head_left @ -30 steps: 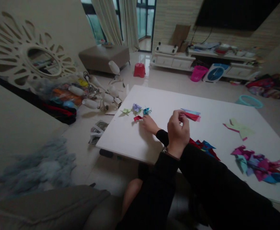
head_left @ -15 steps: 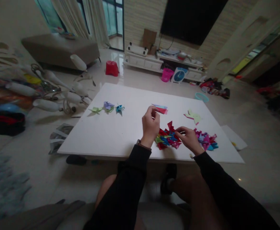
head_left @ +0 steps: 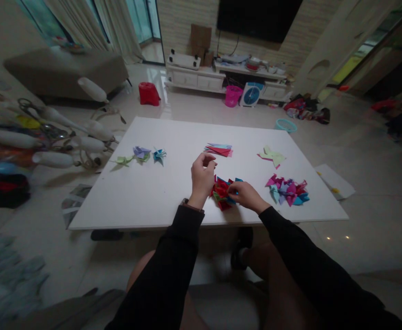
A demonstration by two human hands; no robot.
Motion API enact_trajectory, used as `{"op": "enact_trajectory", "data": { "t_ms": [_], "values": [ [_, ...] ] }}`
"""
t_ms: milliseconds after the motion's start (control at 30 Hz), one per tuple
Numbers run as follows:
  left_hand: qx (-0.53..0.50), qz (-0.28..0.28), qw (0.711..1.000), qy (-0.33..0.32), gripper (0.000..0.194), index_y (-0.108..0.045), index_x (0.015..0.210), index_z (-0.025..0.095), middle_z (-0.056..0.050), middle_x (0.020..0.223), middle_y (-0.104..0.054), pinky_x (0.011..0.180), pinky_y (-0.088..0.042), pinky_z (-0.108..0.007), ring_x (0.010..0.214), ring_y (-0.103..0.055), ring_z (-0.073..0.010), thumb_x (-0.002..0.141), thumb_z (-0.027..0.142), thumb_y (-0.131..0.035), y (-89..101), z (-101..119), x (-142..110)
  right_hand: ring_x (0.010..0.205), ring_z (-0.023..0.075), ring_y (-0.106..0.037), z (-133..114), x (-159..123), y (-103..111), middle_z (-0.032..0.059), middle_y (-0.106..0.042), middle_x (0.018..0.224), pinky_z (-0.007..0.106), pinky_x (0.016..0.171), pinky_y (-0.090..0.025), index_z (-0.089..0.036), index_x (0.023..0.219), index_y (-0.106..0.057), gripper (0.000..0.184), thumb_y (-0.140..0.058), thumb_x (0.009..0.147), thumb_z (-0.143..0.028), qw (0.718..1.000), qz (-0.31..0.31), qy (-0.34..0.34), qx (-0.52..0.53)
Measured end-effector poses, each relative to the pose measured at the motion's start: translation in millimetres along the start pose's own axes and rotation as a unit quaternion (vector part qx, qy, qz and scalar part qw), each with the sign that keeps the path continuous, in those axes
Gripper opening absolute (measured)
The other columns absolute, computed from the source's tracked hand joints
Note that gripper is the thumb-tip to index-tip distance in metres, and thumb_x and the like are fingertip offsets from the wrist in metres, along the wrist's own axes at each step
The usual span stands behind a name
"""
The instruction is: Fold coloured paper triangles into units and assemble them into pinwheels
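Red, blue and green folded paper cranes lie in a pile [head_left: 220, 201] near the table's front edge. My right hand [head_left: 247, 196] is over the pile's right side with its fingers pinched on a paper crane, which is mostly hidden. My left hand [head_left: 201, 178] is just left of the pile, its fingers curved with a gap to the thumb and nothing visible between them. Beyond it lies a stack of slim folded paper pieces [head_left: 220, 150], red, pink and pale blue. To the right sits a second pile of pink, purple and blue cranes [head_left: 288, 191].
Far left on the white table [head_left: 146, 192] stand a green crane [head_left: 123, 160], a purple and green one [head_left: 141, 153] and a blue one [head_left: 159, 156]. Pale green folded paper [head_left: 272, 156] lies at the back right. A lamp with white shades [head_left: 53, 159] is left of the table.
My left hand has come away from the slim folded pieces, which now lie in fuller view. My right hand has moved left over the pile. The camera view has shifted a little.
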State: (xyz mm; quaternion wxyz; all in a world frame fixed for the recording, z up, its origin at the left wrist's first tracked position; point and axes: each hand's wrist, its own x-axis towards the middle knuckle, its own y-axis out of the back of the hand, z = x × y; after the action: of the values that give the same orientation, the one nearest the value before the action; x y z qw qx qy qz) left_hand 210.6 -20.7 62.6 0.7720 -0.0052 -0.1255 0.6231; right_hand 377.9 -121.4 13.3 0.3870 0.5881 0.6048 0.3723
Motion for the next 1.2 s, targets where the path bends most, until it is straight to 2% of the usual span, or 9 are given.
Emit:
{"op": "enact_trajectory", "data": {
  "t_ms": [100, 267, 400, 500, 633, 733, 933, 1033, 1200],
  "values": [
    [-0.001, -0.013, 1.0, 0.005, 0.013, -0.061, 0.08, 0.021, -0.001, 0.076, -0.064, 0.069, -0.047, -0.028, 0.073, -0.062, -0.0156, 0.077, 0.011, -0.053, 1.1, -1, -2, 0.079, 0.0184, -0.065, 0, -2, -1, 0.0041, -0.073, 0.086, 0.028, 0.072, -0.044, -0.021, 0.084, -0.076, 0.01, -0.067, 0.082, -0.016, 1.0, 0.009, -0.006, -0.014],
    [0.034, -0.034, 0.998, 0.03, 0.003, -0.061, 0.083, 0.02, -0.003, 0.083, -0.066, 0.081, -0.048, -0.031, 0.082, -0.062, -0.0171, 0.081, 0.019, -0.059, -1.0, -6, -3, 0.085, 0.0215, -0.065, -14, -5, -2, 0.0076, -0.069, 0.095, 0.034, 0.08, -0.051, -0.02, 0.1, -0.074, 0.018, -0.062, 0.092, -0.031, 0.994, 0.094, 0.005, 0.056],
    [0.011, -0.057, 0.984, 0.166, 0.018, -0.06, 0.095, 0.021, -0.006, 0.101, -0.067, 0.087, -0.05, -0.034, 0.097, -0.063, -0.0206, 0.086, 0.037, -0.061, -5.6, -12, -6, 0.126, 0.0273, -0.057, -42, -6, -8, 0.0123, -0.06, 0.137, 0.045, 0.108, -0.045, -0.025, 0.141, -0.054, 0.045, -0.05, 0.1, -0.043, 0.97, 0.181, 0.071, 0.145],
    [-0.099, -0.119, 0.946, 0.284, 0.028, -0.058, 0.097, 0.022, -0.008, 0.104, -0.067, 0.084, -0.053, -0.036, 0.094, -0.065, -0.0227, 0.087, 0.048, -0.059, -6.2, -11, -13, 0.141, 0.0304, -0.044, -63, -5, -16, 0.0131, -0.045, 0.156, 0.052, 0.118, -0.034, -0.026, 0.157, -0.032, 0.061, -0.041, 0.102, -0.05, 0.97, 0.156, 0.111, 0.149],
    [-0.23, -0.171, 0.876, 0.389, 0.034, -0.056, 0.099, 0.023, -0.01, 0.101, -0.069, 0.078, -0.057, -0.04, 0.085, -0.068, -0.0237, 0.084, 0.053, -0.061, -2.5, -4, -19, 0.15, 0.0336, -0.031, -80, 0, -23, 0.0147, -0.035, 0.163, 0.06, 0.12, -0.02, -0.025, 0.162, -0.021, 0.066, -0.029, 0.103, -0.054, 0.984, 0.121, 0.077, 0.108],
    [-0.284, -0.16, 0.869, 0.372, 0.028, -0.055, 0.089, 0.024, -0.007, 0.09, -0.067, 0.081, -0.058, -0.04, 0.084, -0.067, -0.0219, 0.081, 0.047, -0.068, -3.2, 0, -21, 0.155, 0.0328, -0.022, -84, 5, -22, 0.0145, -0.032, 0.164, 0.059, 0.121, -0.012, -0.024, 0.161, -0.024, 0.063, -0.025, 0.103, -0.051, 0.988, 0.12, 0.065, 0.066],
    [-0.344, -0.164, 0.859, 0.343, 0.03, -0.052, 0.075, 0.021, -0.002, 0.076, -0.059, 0.089, -0.056, -0.037, 0.087, -0.065, -0.0191, 0.08, 0.045, -0.07, -13.3, 6, -22, 0.154, 0.0311, -0.023, -82, 19, -14, 0.0104, -0.041, 0.16, 0.06, 0.121, -0.013, -0.027, 0.158, -0.031, 0.057, -0.015, 0.105, -0.04, 0.985, 0.161, 0.032, 0.045],
    [-0.363, -0.106, 0.869, 0.319, 0.033, -0.053, 0.077, 0.021, -0.003, 0.082, -0.061, 0.09, -0.054, -0.037, 0.092, -0.064, -0.0191, 0.086, 0.052, -0.06, -12.9, 9, -17, 0.155, 0.0304, -0.021, -89, 37, -6, 0.0089, -0.04, 0.161, 0.058, 0.122, -0.012, -0.024, 0.156, -0.038, 0.058, -0.013, 0.106, -0.037, 0.988, 0.149, 0.032, 0.032],
    [-0.382, -0.017, 0.899, 0.215, 0.04, -0.063, 0.096, 0.021, -0.007, 0.103, -0.068, 0.091, -0.053, -0.039, 0.104, -0.065, -0.02, 0.095, 0.056, -0.042, 3.5, 14, -6, 0.156, 0.0327, -0.019, -114, 87, 12, 0.0061, -0.033, 0.165, 0.061, 0.12, -0.017, -0.025, 0.151, -0.046, 0.053, -0.017, 0.106, -0.031, 0.996, 0.075, 0.054, -0.011]
  ]
}}
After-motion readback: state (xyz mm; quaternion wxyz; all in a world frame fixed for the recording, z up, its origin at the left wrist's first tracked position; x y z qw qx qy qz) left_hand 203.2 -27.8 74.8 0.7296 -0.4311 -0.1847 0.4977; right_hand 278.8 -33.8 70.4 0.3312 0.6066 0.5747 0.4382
